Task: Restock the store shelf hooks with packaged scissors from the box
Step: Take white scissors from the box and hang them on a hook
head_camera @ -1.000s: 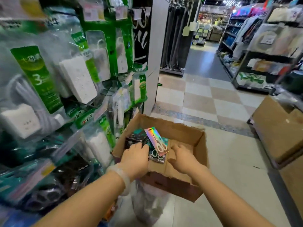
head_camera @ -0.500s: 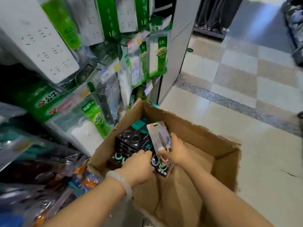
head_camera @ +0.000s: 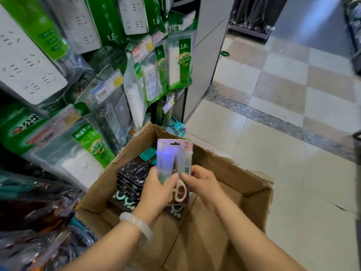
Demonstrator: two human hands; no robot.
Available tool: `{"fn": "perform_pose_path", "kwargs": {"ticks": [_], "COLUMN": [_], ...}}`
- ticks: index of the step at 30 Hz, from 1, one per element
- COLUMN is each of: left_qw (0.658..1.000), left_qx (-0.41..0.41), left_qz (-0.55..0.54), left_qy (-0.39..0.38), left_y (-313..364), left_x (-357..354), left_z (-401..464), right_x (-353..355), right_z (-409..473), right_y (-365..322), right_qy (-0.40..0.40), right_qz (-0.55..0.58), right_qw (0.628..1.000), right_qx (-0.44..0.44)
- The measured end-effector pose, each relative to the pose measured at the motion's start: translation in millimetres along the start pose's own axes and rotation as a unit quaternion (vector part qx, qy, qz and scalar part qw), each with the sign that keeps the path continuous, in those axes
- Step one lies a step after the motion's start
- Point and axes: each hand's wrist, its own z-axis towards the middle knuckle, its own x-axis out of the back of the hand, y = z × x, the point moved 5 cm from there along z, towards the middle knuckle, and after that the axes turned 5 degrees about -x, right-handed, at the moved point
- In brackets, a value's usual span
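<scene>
A pack of scissors (head_camera: 172, 159) with a shiny holographic card and pale handles is held upright over the open cardboard box (head_camera: 250, 184). My left hand (head_camera: 156, 192) grips its lower left edge, thumb across the front. My right hand (head_camera: 203, 184) pinches its lower right side. Below, a stack of dark scissor packs (head_camera: 130, 177) with mint-green handles lies in the box's left part. The hooks on the shelf are hidden behind hanging goods.
Packaged power strips in green and white (head_camera: 172, 63) hang in rows on the shelf at left. Dark bagged goods (head_camera: 39, 222) crowd the lower left. A grey pillar (head_camera: 207, 61) stands behind the box. Tiled floor (head_camera: 293, 153) stretches to the right.
The holographic pack has risen out of the box and turned upright. My left hand left the stack and now grips the pack together with my right hand. The camera tilted further down.
</scene>
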Motion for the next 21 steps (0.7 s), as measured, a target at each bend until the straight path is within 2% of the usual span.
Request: {"fn": "perform_pose_path", "kwargs": {"ticks": [3,6,9,10,13,18,21], "left_qw": [0.994,0.991,0.988,0.987,0.985,0.985,0.984], "left_qx": [-0.014,-0.014,0.007,0.013,0.020,0.018,0.017], "left_qz": [-0.056,-0.065,-0.079,-0.079,-0.084,-0.089,-0.095], "left_qy": [0.091,0.116,0.134,0.138,0.150,0.149,0.148], "left_y": [18.1,21.1,12.2,8.6,-0.7,-2.6,-1.6], "left_x": [14.0,31.9,50.3,54.8,63.3,72.7,76.5], "left_z": [5.3,10.6,9.9,8.5,0.4,-9.4,-11.5], "right_x": [-7.2,4.0,16.6,14.2,6.1,-8.8,-16.5], "right_z": [-5.3,6.1,16.5,15.0,17.7,25.3,26.6], "right_y": [-21.4,-15.4,19.5,26.9,50.3,54.9,48.7], "right_qy": [-0.019,0.021,0.052,0.048,0.104,0.225,0.248], "right_qz": [-0.068,-0.138,-0.324,-0.345,-0.298,-0.242,-0.300], "right_qw": [0.997,0.990,0.939,0.931,0.938,0.920,0.892], "right_qx": [0.027,-0.026,-0.105,-0.106,-0.143,-0.211,-0.229]}}
